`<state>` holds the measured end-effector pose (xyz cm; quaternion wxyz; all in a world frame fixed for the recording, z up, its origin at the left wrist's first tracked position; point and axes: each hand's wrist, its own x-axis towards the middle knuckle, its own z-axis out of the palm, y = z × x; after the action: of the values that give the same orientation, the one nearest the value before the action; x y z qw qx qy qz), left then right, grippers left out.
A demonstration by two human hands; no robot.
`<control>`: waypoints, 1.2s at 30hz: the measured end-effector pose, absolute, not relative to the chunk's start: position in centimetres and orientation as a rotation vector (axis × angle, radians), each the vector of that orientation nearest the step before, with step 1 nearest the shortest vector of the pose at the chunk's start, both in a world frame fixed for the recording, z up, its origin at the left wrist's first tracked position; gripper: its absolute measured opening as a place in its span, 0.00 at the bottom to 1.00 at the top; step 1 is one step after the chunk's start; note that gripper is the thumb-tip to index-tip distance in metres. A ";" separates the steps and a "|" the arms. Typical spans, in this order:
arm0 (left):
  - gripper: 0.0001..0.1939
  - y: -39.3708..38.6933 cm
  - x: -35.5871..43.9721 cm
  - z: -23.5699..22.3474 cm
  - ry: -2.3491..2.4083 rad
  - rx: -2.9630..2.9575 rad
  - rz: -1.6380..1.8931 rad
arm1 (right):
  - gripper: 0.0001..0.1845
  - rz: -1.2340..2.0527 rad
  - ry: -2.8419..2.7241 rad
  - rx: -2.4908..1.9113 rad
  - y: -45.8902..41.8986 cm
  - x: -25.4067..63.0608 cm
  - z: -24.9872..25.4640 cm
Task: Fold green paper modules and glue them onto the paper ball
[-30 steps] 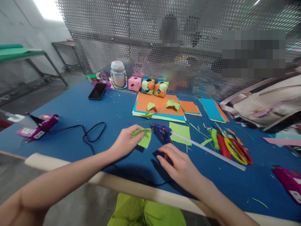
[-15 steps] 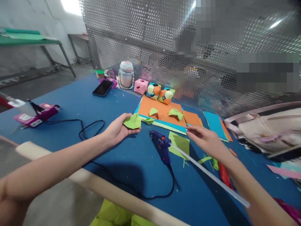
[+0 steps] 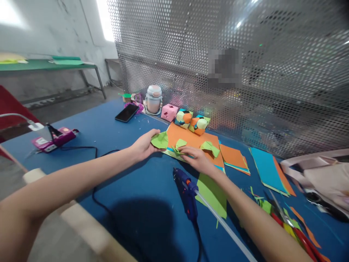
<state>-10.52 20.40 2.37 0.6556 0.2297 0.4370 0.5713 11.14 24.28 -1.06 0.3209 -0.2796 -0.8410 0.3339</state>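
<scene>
My left hand [image 3: 145, 145], fingers closed, holds a folded light-green paper piece [image 3: 160, 140] over the left edge of the paper stack. My right hand [image 3: 197, 159] has reached across to a second small green paper piece [image 3: 176, 150] at the stack's front edge, its fingertips pinched on it. Two more folded green pieces lie on the orange sheet [image 3: 174, 131]; one is a bow-shaped piece [image 3: 210, 148]. In front of my right hand, a blue glue gun [image 3: 188, 193] lies on the table with a long clear glue stick [image 3: 223, 222] sticking out of its back.
A green paper sheet [image 3: 211, 196] lies beside the glue gun. Red-handled scissors [image 3: 287, 222] and scraps are at right, near blue paper [image 3: 268, 169] and a bag [image 3: 327, 178]. Paper ornaments [image 3: 200, 124], a bottle [image 3: 154, 100] and a phone [image 3: 127, 112] stand behind. A perforated metal screen [image 3: 174, 54] borders the table.
My right hand has moved left from above the green sheet to the small green piece at the stack's edge. My left hand still holds its paper. The view has shifted.
</scene>
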 end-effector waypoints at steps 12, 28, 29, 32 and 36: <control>0.05 26.0 -4.5 1.9 0.860 0.688 1.206 | 0.14 1.173 -1.369 -0.982 25.0 12.8 -1.1; 0.14 25.8 -5.3 0.8 0.785 0.724 1.156 | 0.20 1.439 -0.989 -0.971 25.2 10.3 -0.5; 0.15 25.8 -5.3 0.7 0.788 0.724 1.158 | 0.22 1.433 -0.987 -0.973 25.1 10.4 -0.4; 0.16 25.5 -5.2 0.6 0.792 0.734 1.144 | 0.23 1.490 -1.009 -0.993 24.9 10.9 -0.3; 0.12 25.0 -4.9 0.4 0.791 0.744 1.134 | 0.15 1.587 -1.029 -1.008 25.0 11.3 -0.7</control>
<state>-4.91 25.01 0.42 0.7074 0.3347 0.3559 0.5108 11.33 24.97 -0.74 0.4788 -0.4128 -0.4214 0.6503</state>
